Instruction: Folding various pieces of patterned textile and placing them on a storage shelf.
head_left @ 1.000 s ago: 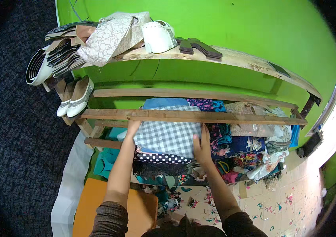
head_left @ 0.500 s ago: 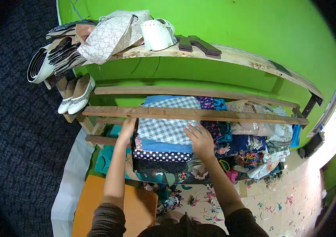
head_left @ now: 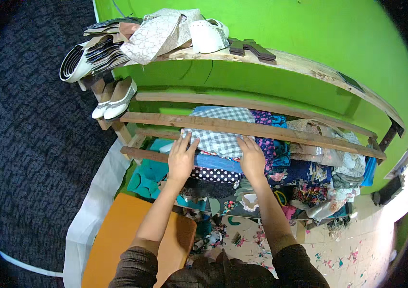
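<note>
A folded grey-and-white gingham cloth (head_left: 216,142) lies on top of a stack of folded fabrics, partly behind a wooden rail. My left hand (head_left: 182,158) rests on its front left corner, fingers stretched out. At its front right corner, my right hand (head_left: 252,156) lies with extended fingers touching the cloth. My thumbs are hard to make out. Beneath it are a folded blue cloth (head_left: 219,162) and a black cloth with white dots (head_left: 216,175). Pink-and-navy patterned fabric (head_left: 266,147) sits just right of my right hand.
The wooden rail (head_left: 261,130) crosses above the stack. Higher up, a plank shelf (head_left: 304,69) bears a white shoe upper (head_left: 208,36) and beige material. Patterned shoes (head_left: 120,98) stand at the left end. An orange board (head_left: 122,230) is below left; scraps litter the tiled floor (head_left: 328,252).
My left hand has come from the rail at the stack's left side onto the gingham cloth's front corner. My right hand stays at the cloth's right side. The view has shifted.
</note>
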`<state>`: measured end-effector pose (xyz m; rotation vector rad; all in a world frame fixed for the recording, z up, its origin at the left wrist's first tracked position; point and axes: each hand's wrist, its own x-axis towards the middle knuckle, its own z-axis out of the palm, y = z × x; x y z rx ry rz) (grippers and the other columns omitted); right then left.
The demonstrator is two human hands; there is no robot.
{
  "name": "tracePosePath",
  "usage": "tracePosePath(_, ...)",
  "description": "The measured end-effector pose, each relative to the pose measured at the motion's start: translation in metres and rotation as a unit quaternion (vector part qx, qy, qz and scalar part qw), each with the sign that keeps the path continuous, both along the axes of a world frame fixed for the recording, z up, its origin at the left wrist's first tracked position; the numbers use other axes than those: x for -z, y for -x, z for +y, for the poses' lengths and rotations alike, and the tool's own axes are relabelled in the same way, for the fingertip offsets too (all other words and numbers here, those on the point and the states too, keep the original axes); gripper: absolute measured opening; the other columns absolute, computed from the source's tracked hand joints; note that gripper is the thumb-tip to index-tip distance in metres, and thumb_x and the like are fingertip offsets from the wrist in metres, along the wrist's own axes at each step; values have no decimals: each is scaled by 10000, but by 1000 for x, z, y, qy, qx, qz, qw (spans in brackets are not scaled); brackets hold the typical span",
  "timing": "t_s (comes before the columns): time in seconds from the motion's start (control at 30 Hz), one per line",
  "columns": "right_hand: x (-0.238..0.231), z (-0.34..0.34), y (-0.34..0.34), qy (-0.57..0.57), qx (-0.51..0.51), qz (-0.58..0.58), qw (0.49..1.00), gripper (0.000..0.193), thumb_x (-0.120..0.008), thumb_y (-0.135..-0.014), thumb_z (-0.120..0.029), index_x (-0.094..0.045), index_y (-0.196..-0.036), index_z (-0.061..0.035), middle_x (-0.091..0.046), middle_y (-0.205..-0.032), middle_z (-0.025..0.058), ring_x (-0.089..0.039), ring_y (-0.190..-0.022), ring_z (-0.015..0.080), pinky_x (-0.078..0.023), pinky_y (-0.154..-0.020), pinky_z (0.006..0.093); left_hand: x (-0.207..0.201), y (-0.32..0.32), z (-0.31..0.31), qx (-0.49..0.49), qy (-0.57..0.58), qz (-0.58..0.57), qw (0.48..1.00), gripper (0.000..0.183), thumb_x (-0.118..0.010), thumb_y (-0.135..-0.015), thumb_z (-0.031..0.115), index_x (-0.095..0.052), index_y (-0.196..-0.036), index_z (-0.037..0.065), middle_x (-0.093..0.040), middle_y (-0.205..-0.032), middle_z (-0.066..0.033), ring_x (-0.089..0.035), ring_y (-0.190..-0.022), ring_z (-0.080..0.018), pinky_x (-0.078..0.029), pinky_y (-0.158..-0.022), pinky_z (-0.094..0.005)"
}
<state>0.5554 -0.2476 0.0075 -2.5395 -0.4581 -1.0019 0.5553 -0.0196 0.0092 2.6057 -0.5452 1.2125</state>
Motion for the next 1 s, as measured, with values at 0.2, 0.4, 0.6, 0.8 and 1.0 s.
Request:
tracePosePath(0.2,12,21,55,33,-5,-6,999,575,-504,-750,-258,-394,-1267,-31,-318,-1358,162,-278,-1269,303,-167,-1028,519,-2,32,-26,5,-42,-32,999,369,-545,-762,157,-531,-1123,80,-519,-1177,-77,-474,-1100,-243,-340,-922,-417)
tracePosePath(0.4,34,14,49,82,-18,2,996,557,-466,-822,-334,-387,-1272,-15,-310,-1373,125,-250,-1285,284,-118,-1026,561,23,53,-60,-61,-91,72,991,486,-463,-856,292,-390,-1291,86,-367,-1353,-72,-336,-1247,-234,-207,-1030,-457)
tracePosePath(0.6,57,11,87,72,-89,36,993,549,-451,-839,-303,-364,-1289,0,-240,-1406,153,-173,-1311,320,-93,-1027,561,57,126,-78,-188,-23,110,976,491,-441,-859,247,-363,-1299,44,-335,-1368,-111,-300,-1266,-266,-176,-1033,-500)
tracePosePath(0.8,105,18,147,107,-222,102,964,516,-448,-857,-213,-330,-1298,26,-243,-1400,166,-174,-1317,296,-108,-1038,527,110,225,-98,-325,35,178,928,486,-433,-861,251,-372,-1295,43,-336,-1367,-119,-295,-1270,-273,-173,-1036,-491)
tracePosePath(1.0,138,34,227,129,-369,148,908,527,-441,-859,-266,-347,-1289,26,-265,-1387,177,-181,-1314,295,-112,-1037,534,145,328,-116,-480,73,201,851,473,-423,-861,272,-407,-1277,48,-355,-1354,-128,-303,-1269,-273,-189,-1034,-488)
